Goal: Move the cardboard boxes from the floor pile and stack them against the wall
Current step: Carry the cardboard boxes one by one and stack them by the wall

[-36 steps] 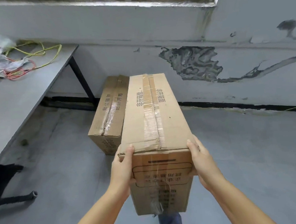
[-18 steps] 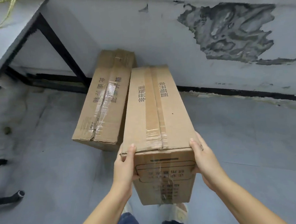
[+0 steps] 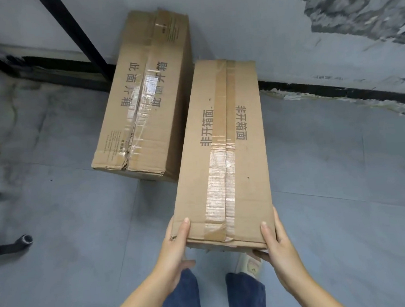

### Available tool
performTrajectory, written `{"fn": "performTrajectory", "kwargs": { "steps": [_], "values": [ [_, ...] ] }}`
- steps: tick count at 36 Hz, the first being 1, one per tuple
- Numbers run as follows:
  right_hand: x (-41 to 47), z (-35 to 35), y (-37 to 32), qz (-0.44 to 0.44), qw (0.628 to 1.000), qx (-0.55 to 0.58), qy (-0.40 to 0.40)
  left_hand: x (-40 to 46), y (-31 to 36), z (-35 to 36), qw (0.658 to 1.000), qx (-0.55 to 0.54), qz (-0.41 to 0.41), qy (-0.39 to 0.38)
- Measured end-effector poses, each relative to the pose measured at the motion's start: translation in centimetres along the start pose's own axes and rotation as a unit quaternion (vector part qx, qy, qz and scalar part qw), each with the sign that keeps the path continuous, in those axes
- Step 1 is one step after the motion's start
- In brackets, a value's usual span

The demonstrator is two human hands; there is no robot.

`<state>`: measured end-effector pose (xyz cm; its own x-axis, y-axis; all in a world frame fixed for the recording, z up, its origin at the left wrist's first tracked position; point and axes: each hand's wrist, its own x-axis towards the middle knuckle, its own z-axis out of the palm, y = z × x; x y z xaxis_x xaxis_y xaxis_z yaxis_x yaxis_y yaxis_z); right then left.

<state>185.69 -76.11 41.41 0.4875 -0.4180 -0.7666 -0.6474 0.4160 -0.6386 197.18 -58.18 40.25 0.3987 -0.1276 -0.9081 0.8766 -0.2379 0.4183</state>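
Now we hold the long box (image 3: 222, 152) in the middle of the frame, our left hand (image 3: 176, 247) and right hand (image 3: 277, 246) gripping its near corners, just beside the other box (image 3: 143, 97) by the wall (image 3: 248, 24).

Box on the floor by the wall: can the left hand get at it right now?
Probably not freely. The left hand grips the near end of the carried box, as does the right hand. The floor box lies uncovered, ahead-left.

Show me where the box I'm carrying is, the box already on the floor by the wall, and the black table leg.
carried box (image 3: 222, 152), head view, taped top face.
floor box (image 3: 143, 97), head view, taped top face.
black table leg (image 3: 75, 33), head view, middle of the slanted bar.
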Motion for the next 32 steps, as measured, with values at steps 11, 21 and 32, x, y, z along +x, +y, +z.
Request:
{"fn": "performTrajectory", "kwargs": {
  "steps": [11, 21, 32],
  "values": [
    [8.0, 2.5, -0.5, -0.034, 0.999, -0.012, -0.006, 7.1, 3.6, 0.5, 0.992, -0.128, -0.01, 0.011],
    [14.5, 5.9, -2.4, -0.022, 0.999, 0.014, 0.024, 13.3, 8.6, 0.5, 0.967, -0.241, -0.078, 0.02],
    [18.4, 5.8, -3.8, -0.019, 0.999, -0.017, 0.038, 16.9, 10.8, 0.1, 0.946, -0.312, -0.084, -0.001]
  ]
}}
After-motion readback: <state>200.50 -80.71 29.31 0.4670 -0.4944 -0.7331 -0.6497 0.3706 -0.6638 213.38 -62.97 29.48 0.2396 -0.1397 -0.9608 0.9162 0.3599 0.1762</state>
